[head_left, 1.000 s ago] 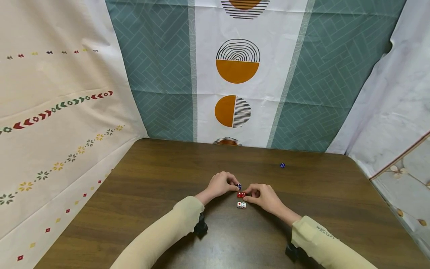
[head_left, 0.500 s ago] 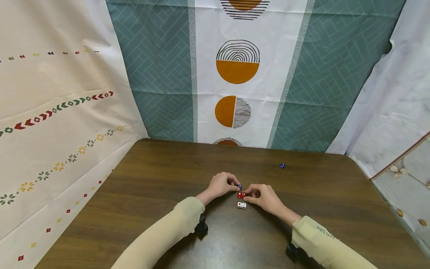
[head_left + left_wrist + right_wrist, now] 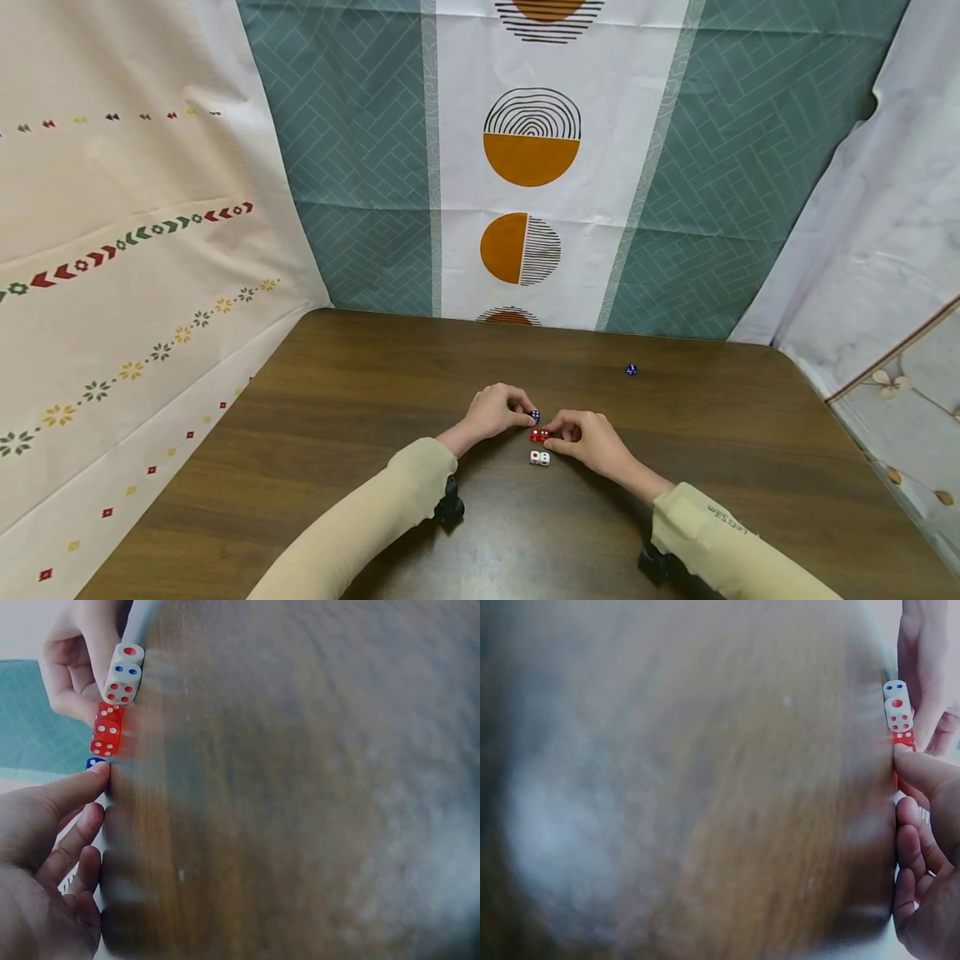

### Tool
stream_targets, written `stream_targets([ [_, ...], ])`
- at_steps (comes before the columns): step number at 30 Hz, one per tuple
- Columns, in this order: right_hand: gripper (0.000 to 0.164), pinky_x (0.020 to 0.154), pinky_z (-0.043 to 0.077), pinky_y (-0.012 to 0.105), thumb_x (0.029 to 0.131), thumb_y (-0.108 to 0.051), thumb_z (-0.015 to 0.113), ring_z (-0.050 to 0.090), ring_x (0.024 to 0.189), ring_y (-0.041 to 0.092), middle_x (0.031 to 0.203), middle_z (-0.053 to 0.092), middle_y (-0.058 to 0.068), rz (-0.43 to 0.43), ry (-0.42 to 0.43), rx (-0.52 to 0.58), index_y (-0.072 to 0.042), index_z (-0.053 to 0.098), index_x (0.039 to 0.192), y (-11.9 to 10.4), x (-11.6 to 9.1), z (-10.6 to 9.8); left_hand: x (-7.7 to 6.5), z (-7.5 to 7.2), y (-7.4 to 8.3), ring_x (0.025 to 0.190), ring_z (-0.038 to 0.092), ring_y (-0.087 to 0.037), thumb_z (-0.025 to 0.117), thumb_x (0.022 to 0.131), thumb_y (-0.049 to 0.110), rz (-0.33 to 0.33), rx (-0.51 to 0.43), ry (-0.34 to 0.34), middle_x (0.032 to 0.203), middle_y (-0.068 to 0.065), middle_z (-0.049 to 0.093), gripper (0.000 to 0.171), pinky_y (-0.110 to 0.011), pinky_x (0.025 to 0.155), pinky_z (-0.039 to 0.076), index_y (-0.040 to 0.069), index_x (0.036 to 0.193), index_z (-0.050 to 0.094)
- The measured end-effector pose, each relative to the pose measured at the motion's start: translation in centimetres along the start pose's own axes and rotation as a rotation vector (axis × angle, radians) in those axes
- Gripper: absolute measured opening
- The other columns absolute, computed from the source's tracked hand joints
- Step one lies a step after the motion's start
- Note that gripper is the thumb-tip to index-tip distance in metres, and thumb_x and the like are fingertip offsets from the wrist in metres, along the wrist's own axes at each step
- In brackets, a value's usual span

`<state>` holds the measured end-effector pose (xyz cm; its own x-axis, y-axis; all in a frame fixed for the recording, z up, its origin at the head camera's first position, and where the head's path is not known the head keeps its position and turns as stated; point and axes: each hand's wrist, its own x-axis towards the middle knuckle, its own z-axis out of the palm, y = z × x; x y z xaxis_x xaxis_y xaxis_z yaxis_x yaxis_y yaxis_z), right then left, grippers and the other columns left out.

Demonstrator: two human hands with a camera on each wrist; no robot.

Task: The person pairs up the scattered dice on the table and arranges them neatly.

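Between finger and thumb, my left hand pinches a blue die with white pips, standing on the table. My right hand pinches the right one of two red dice, which sit side by side just nearer to me. Two white dice stand in a pair in front of the red ones, touched by neither hand. In the left wrist view the thumb covers most of the blue die. The right thumb partly hides a red die in the right wrist view.
A second blue die lies alone farther back, to the right. The brown wooden table ends at a patterned cloth backdrop, and cloths hang at both sides.
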<state>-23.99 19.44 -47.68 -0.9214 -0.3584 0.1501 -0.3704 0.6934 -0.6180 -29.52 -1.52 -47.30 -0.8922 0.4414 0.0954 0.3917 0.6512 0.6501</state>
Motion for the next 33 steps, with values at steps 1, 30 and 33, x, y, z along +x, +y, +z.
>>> stream_targets([
  [1, 0.011, 0.055, 0.035, 0.019, 0.084, -0.026, 0.079, 0.043, 0.059, 0.004, 0.067, 0.052, -0.009, 0.000, 0.000, -0.001, -0.024, 0.074, 0.094, 0.0, 0.0, 0.0, 0.0, 0.0, 0.0, 0.064, 0.050, -0.004, 0.079, 0.084, 0.026, 0.000, -0.002, -0.001, 0.073, 0.006, 0.065, 0.010, -0.021, 0.064, 0.035, 0.020, 0.092, 0.078],
  [30, 0.026, 0.070, 0.047, 0.022, 0.084, -0.028, 0.079, 0.053, 0.078, 0.007, 0.091, 0.060, -0.005, -0.146, -0.092, -0.108, -0.020, 0.073, 0.107, 1.8, 0.5, -3.0, -0.1, 0.0, 0.3, 0.065, 0.050, -0.004, 0.079, 0.084, 0.027, -0.008, 0.006, -0.003, 0.072, 0.008, 0.064, 0.009, -0.024, 0.068, 0.034, 0.021, 0.092, 0.078],
  [33, 0.025, 0.072, 0.048, 0.025, 0.084, -0.026, 0.079, 0.055, 0.080, 0.009, 0.093, 0.062, -0.003, -0.157, -0.060, -0.124, -0.019, 0.073, 0.107, 2.8, 0.9, -4.1, -0.2, -0.1, 0.2, 0.066, 0.051, -0.003, 0.079, 0.084, 0.027, -0.010, 0.001, 0.002, 0.072, 0.009, 0.064, 0.009, -0.023, 0.068, 0.034, 0.021, 0.091, 0.078],
])
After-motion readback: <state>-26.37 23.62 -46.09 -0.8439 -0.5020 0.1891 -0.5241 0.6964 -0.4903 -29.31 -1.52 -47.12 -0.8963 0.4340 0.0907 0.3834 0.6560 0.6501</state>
